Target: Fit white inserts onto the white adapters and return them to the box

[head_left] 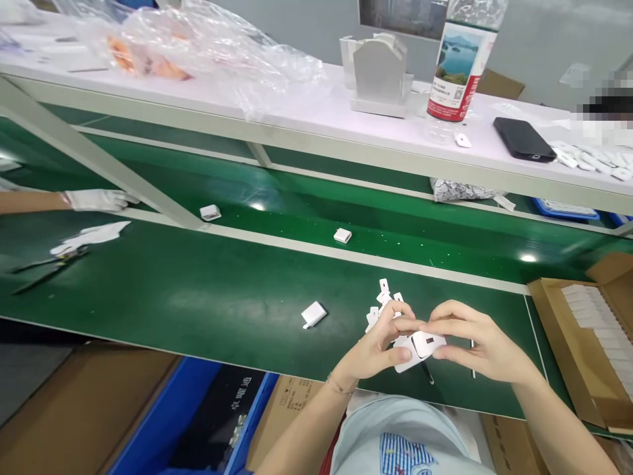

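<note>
I observe through the head camera that both hands are together over the near part of the green workbench, closed on one small assembly. The left hand grips a white plastic unit, its thumb along the near face. The right hand pinches a white slotted piece at the unit's right end, between thumb and fingertips. A dark seam runs between the two parts; I cannot tell whether they are joined.

Just beyond the left hand I note a loose pile of small white tabs, several with a dark slot. A slender dark tool lies partly hidden below the hands. Left of the pile, apart from it, one white box-shaped unit rests on the bench. Beyond the pale rail, two white blocks, one near and one farther left, sit on the green surface.

To the right stands an open cardboard carton holding rows of white pieces. At far left, a co-worker's gloved hand is near a white glove and a dark-handled cutting tool. The shelf above bears a labelled bottle.
</note>
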`<action>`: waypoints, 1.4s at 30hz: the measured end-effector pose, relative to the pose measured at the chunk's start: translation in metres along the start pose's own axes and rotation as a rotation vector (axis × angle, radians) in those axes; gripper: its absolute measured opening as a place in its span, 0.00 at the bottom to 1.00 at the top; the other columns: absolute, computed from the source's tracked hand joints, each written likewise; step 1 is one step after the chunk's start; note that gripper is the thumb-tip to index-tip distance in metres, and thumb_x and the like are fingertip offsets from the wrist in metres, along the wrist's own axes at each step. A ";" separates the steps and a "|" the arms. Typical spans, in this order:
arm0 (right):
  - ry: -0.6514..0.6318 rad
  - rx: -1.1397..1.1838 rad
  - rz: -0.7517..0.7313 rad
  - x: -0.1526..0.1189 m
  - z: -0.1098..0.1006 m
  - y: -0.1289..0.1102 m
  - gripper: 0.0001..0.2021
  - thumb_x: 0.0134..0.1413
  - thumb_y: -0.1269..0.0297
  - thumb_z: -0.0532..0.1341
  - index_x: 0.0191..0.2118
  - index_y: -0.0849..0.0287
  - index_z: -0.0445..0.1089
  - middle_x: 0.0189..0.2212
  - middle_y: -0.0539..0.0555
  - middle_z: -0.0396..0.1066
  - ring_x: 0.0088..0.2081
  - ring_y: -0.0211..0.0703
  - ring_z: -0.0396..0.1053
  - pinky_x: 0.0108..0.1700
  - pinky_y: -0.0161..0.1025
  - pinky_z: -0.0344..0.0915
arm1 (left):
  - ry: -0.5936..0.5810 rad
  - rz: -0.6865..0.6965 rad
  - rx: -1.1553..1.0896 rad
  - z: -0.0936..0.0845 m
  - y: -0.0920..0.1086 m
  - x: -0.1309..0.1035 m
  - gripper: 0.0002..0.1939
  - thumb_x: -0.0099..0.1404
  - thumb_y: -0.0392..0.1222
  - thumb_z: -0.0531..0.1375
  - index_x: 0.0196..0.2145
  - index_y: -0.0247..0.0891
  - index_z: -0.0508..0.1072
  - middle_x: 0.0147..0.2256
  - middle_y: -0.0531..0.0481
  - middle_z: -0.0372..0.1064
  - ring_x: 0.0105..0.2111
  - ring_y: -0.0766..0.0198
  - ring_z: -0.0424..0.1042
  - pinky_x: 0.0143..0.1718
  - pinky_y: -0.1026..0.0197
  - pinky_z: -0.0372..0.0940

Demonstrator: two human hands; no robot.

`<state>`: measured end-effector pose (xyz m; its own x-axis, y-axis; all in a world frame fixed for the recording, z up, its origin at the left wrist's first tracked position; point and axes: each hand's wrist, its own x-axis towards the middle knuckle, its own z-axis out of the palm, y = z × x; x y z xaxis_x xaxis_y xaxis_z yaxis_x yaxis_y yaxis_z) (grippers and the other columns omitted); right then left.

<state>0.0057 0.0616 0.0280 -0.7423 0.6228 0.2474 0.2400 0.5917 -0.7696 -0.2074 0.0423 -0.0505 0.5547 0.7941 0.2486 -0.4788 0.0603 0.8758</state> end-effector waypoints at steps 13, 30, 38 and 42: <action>0.152 0.525 0.314 -0.026 0.012 0.020 0.24 0.57 0.47 0.62 0.55 0.51 0.69 0.47 0.57 0.68 0.46 0.46 0.69 0.48 0.45 0.69 | -0.076 0.314 0.548 0.028 0.014 0.010 0.10 0.72 0.43 0.49 0.43 0.49 0.70 0.52 0.45 0.69 0.45 0.56 0.68 0.47 0.51 0.60; 0.575 0.233 0.222 -0.062 0.014 -0.004 0.19 0.62 0.62 0.61 0.57 0.40 0.67 0.51 0.54 0.63 0.52 0.45 0.63 0.48 0.39 0.68 | 0.395 -0.022 0.090 0.079 -0.018 0.032 0.24 0.59 0.50 0.67 0.51 0.45 0.70 0.49 0.45 0.68 0.52 0.53 0.68 0.54 0.53 0.65; 0.680 0.015 0.107 -0.073 0.020 0.000 0.12 0.66 0.64 0.54 0.51 0.48 0.70 0.46 0.56 0.59 0.46 0.46 0.63 0.43 0.42 0.66 | 0.303 0.050 0.136 0.087 -0.023 0.046 0.21 0.62 0.44 0.65 0.53 0.49 0.72 0.46 0.49 0.66 0.48 0.60 0.69 0.51 0.61 0.67; 0.788 -0.028 0.111 -0.073 0.022 0.007 0.11 0.67 0.63 0.52 0.45 0.52 0.70 0.43 0.57 0.60 0.43 0.46 0.63 0.40 0.43 0.66 | 0.326 -0.007 0.161 0.093 -0.030 0.054 0.20 0.62 0.43 0.65 0.52 0.48 0.72 0.46 0.49 0.66 0.49 0.60 0.68 0.52 0.60 0.66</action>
<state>0.0482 0.0090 -0.0080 -0.0548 0.8515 0.5214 0.3104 0.5109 -0.8016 -0.1000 0.0271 -0.0250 0.2990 0.9467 0.1198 -0.3482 -0.0086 0.9374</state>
